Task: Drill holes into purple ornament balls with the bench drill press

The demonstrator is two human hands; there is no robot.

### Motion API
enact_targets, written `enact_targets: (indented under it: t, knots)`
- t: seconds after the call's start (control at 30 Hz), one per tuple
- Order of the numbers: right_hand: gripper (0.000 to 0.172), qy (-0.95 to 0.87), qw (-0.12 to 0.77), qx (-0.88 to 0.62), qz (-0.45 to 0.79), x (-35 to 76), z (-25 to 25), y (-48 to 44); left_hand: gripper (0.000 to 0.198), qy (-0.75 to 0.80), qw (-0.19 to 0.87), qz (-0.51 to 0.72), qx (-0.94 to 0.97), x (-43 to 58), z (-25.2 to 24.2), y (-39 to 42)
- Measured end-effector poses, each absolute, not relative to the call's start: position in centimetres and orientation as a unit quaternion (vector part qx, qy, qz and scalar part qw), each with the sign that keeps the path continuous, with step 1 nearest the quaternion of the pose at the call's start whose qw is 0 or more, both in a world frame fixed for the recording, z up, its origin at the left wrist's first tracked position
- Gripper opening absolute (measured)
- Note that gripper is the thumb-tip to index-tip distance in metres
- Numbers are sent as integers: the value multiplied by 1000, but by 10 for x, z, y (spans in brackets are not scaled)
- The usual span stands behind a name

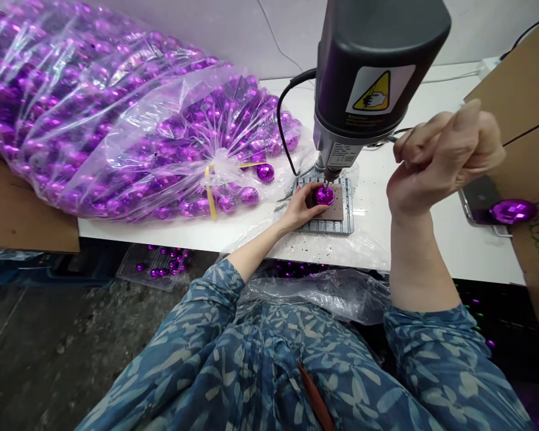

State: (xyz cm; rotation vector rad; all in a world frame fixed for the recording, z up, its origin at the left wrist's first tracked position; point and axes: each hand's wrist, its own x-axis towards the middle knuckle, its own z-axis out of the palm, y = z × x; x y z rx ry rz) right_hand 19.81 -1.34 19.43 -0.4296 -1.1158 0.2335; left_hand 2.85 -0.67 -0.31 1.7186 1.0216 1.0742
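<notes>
A shiny purple faceted ball point(325, 196) sits on a small brown board point(336, 209) on the slotted metal base point(349, 222) of a bench drill press point(377, 66). My left hand point(302, 206) grips the ball from its left side, thumb and fingers around it. Just above, the drill chuck point(331, 175) points down, and its bit meets the top of the ball; how deep it goes I cannot tell. On the right, my right hand point(447, 157) is raised and closed beside the drill head, around the feed lever point(390, 139), most of which is hidden by the fingers.
A large clear bag point(117, 120) of purple balls fills the left of the white table point(372, 233). Loose balls, including one purple ball point(265, 173), lie near its tied neck. A phone point(480, 200) and a cardboard box point(534, 137) are at right. Dark shavings surround the base.
</notes>
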Motion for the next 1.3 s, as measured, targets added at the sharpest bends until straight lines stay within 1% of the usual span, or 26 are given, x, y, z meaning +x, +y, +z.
enact_targets:
  t: [0.1,0.27,0.33,0.47,0.5,0.63,0.67,0.73,0.77,0.97,1.07,1.13,1.23,1.3]
  knots:
    - [69,-521,825,-200,92,200,186,-12,68,407,425,425,687,28,-1,-7]
    - [70,-516,828,-208,61,204,170,-8,66,405,422,424,692,27,2,-9]
    - [64,-519,828,-207,50,207,157,-5,67,403,419,426,693,27,2,-9]
    - [46,-521,824,-218,43,216,125,4,68,405,416,427,693,27,1,-9]
    - [45,-521,823,-225,44,218,118,7,68,406,416,426,693,27,0,-9]
    - [55,-524,819,-232,39,223,103,14,67,406,418,426,692,27,0,-9]
    - [53,-526,819,-224,34,223,103,14,67,406,418,426,692,27,0,-9]
    - [42,-533,821,-207,19,221,108,11,68,403,417,428,693,26,-1,-9]
    - [40,-535,821,-199,10,219,111,9,68,400,415,430,695,26,-2,-9]
    - [67,-562,799,-213,-12,212,127,-7,74,386,398,442,706,25,-8,-6]
    - [74,-562,795,-226,6,207,144,-12,73,383,391,442,711,25,-10,-5]
    - [74,-556,799,-229,27,202,165,-13,71,381,388,441,713,24,-10,-6]
    - [64,-561,789,-243,62,196,204,-11,70,383,387,445,711,24,-9,-7]
    - [63,-570,776,-258,85,193,228,-7,68,386,390,448,706,26,-8,-7]
